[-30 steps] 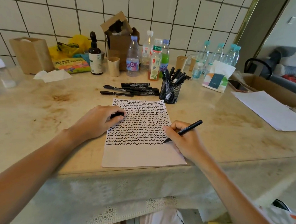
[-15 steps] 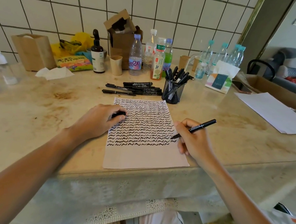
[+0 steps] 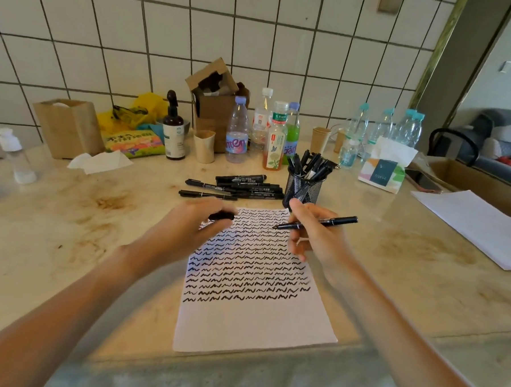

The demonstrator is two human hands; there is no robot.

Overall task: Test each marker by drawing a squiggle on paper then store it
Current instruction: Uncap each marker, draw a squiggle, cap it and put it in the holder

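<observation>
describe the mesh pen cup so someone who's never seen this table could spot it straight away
Start at the sheet of paper covered in black squiggles at the table's near edge. Just past its far right corner stands the pen cup, right of the loose markers lying flat. It is the only black wire-mesh container, with markers standing upright in it.

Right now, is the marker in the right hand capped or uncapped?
Uncapped. The marker shows a bare tip pointing left, and the left hand holds the black cap apart from it.
</observation>
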